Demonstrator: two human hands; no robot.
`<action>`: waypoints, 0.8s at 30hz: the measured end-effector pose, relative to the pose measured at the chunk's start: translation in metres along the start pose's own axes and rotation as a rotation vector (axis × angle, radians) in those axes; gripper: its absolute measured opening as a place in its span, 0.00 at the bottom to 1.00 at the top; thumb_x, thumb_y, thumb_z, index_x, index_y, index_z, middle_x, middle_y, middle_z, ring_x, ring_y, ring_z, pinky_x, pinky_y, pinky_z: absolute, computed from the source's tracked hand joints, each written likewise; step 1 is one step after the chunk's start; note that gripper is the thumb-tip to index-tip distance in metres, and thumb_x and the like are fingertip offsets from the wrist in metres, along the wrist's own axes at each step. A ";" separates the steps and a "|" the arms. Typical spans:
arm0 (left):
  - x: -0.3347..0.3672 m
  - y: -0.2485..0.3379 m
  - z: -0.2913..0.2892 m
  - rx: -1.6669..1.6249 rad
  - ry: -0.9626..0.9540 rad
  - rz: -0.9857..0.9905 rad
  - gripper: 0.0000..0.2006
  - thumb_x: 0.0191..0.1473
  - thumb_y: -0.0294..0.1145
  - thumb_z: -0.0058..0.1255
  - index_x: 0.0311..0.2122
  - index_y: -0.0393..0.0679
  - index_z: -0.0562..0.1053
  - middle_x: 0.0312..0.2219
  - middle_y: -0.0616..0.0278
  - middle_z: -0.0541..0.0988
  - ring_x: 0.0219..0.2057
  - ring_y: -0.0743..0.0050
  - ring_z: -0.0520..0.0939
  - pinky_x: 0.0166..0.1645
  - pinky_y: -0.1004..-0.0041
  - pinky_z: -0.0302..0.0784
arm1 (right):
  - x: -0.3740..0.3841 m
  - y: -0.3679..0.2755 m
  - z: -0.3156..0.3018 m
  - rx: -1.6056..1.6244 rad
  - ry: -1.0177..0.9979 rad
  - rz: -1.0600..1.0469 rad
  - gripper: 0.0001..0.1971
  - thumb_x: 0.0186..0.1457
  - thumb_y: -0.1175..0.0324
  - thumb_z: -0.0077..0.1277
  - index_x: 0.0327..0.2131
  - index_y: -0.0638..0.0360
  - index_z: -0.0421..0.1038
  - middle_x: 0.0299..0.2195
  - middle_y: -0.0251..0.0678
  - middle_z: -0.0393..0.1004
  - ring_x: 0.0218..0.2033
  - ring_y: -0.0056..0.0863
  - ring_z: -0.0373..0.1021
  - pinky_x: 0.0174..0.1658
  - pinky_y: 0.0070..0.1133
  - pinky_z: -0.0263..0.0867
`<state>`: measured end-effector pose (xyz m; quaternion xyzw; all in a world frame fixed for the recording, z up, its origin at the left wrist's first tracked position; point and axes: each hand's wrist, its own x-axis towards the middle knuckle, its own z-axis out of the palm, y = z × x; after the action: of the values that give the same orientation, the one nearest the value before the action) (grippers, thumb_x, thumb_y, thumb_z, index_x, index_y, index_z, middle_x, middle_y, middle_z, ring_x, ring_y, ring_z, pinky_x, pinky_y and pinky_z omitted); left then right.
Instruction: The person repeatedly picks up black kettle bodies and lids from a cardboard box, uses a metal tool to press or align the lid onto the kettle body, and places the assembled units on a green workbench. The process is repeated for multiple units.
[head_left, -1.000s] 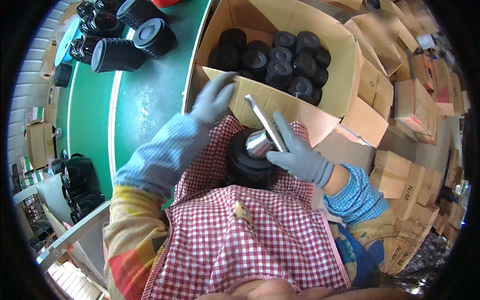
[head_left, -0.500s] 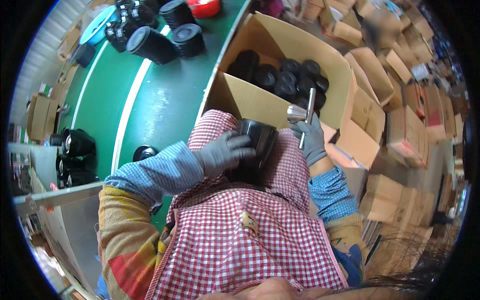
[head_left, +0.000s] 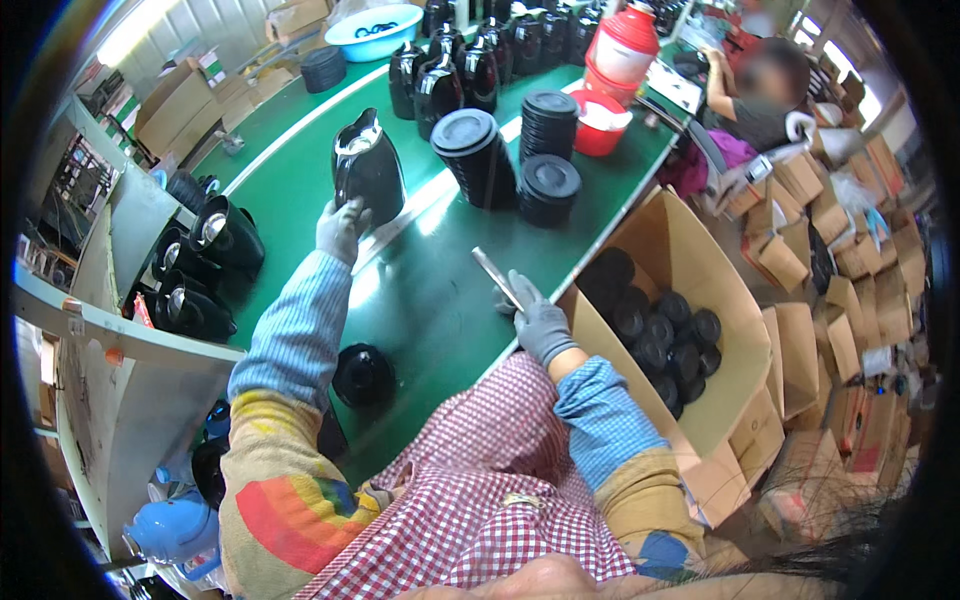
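Observation:
A black jug (head_left: 372, 180) with a shiny silvery opening stands on the green worktable (head_left: 440, 285). My left hand (head_left: 342, 230), in a grey glove, is closed on the lower near side of that jug. In my right hand (head_left: 543, 325), also gloved, is a metal T-handled tool (head_left: 495, 278); its bar sticks out toward the left, and its socket end is hidden now. That hand hangs over the table's edge, beside the open cardboard box (head_left: 722, 270). On the table near my left forearm lies a black dome-shaped part (head_left: 363, 376).
Stacks of black round lids (head_left: 465, 132) stand beyond the jug, with several black jugs (head_left: 440, 92) behind. A red bucket (head_left: 598, 128) is farther back. More jugs (head_left: 222, 235) sit at the left. Black round parts (head_left: 660, 340) fill the box's bottom. A person (head_left: 760, 95) sits far right.
The black jug has gone from my lap to the worktable, with my left hand on it. My right hand still holds the T-handled tool, now over the table's edge. The view has swung left.

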<state>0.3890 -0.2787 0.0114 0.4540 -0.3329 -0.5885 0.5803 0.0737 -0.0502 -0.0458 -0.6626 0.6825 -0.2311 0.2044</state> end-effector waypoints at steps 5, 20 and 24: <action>0.156 -0.022 0.015 -0.143 0.208 -0.003 0.21 0.58 0.28 0.59 0.56 0.40 0.68 0.51 0.52 0.73 0.49 0.54 0.76 0.45 0.61 0.83 | 0.038 -0.015 0.003 0.004 -0.032 -0.059 0.36 0.56 0.67 0.50 0.69 0.47 0.53 0.64 0.48 0.62 0.52 0.51 0.71 0.55 0.38 0.68; 0.157 0.021 -0.042 1.520 0.276 0.703 0.38 0.44 0.45 0.63 0.61 0.47 0.65 0.66 0.50 0.59 0.67 0.44 0.60 0.69 0.40 0.46 | -0.166 0.087 -0.063 0.412 0.099 0.479 0.22 0.62 0.71 0.50 0.59 0.67 0.68 0.54 0.47 0.74 0.54 0.34 0.72 0.57 0.27 0.67; 0.068 0.101 -0.133 1.703 0.847 0.643 0.37 0.44 0.48 0.63 0.60 0.51 0.65 0.70 0.51 0.52 0.72 0.51 0.46 0.71 0.43 0.38 | -0.190 0.097 -0.054 0.502 0.148 0.508 0.22 0.64 0.74 0.49 0.59 0.72 0.66 0.54 0.43 0.74 0.53 0.28 0.71 0.57 0.22 0.67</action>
<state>0.5551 -0.3382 0.0452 0.7787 -0.5159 0.2405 0.2641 -0.0290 0.1431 -0.0640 -0.3827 0.7603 -0.3805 0.3616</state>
